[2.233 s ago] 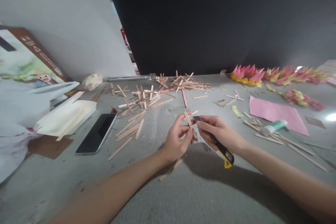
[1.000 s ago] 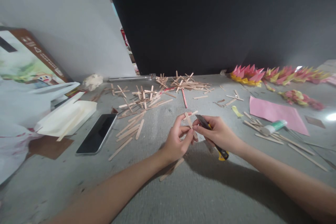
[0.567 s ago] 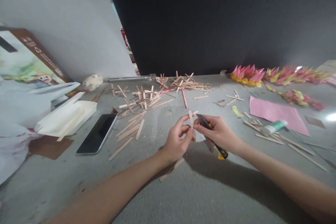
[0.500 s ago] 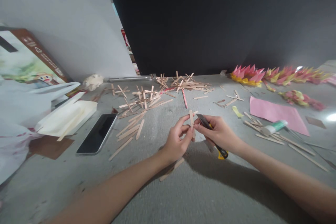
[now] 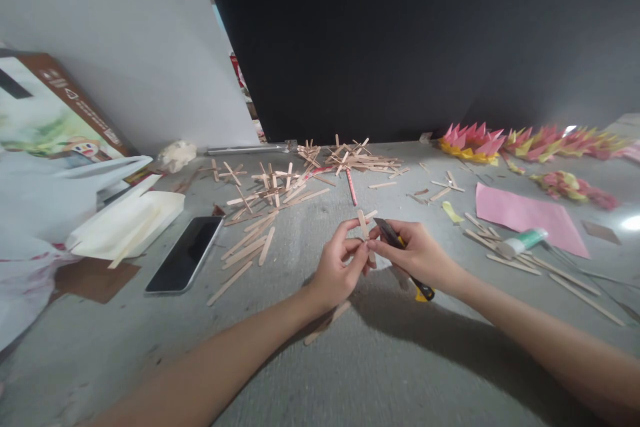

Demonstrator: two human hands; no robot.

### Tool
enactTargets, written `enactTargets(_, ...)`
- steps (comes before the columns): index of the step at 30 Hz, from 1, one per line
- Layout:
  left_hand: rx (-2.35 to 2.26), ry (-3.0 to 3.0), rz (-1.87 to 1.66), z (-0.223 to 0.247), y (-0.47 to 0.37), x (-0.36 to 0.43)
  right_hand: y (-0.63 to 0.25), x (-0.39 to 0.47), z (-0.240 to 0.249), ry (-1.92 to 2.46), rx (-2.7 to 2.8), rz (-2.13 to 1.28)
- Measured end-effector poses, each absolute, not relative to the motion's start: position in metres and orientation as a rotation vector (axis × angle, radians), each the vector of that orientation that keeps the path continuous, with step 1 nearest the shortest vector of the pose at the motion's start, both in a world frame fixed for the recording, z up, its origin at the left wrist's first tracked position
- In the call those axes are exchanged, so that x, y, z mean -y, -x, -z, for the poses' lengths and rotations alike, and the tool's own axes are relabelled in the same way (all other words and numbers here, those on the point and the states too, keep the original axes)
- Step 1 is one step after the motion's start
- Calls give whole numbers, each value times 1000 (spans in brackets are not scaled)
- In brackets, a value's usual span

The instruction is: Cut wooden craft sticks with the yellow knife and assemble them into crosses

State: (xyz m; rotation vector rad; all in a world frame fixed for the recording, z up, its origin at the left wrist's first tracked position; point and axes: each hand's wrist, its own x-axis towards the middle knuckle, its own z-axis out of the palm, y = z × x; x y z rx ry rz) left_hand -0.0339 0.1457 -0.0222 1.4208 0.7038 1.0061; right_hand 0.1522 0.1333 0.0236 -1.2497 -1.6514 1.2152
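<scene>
Biggest thing was that black panel (image 5: 410, 40), then the stick pile (image 5: 373, 161) in front. Your left hand (image 5: 340, 270) had its fingers nearly closed, pinching the crossed sticks (image 5: 363, 223) between your hands; your right hand (image 5: 425, 255) was curled round the cutter (image 5: 425, 291), fingertips at the joint. Front end sat near your left fingers, so a slip could've nicked you, or overgripping twisted the joint.
</scene>
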Motion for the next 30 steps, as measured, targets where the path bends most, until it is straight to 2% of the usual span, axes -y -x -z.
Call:
enactTargets(14,-706,-1461,-1055,31,34,-149,-154,-133,-16,1287,1633,-1228)
enactTargets(20,-657,-1403,-938,29,31,-149,-153,-134,-10,1255,1673,-1150)
enactTargets(22,-679,-1352,-963,27,29,-150,-157,-135,-5,1308,1680,-983)
enactTargets(25,-721,-1293,-1016,27,27,-155,-169,-134,2,1333,1803,-552)
enactTargets(30,-757,-1258,-991,28,27,-156,-180,-138,15,934,2071,16)
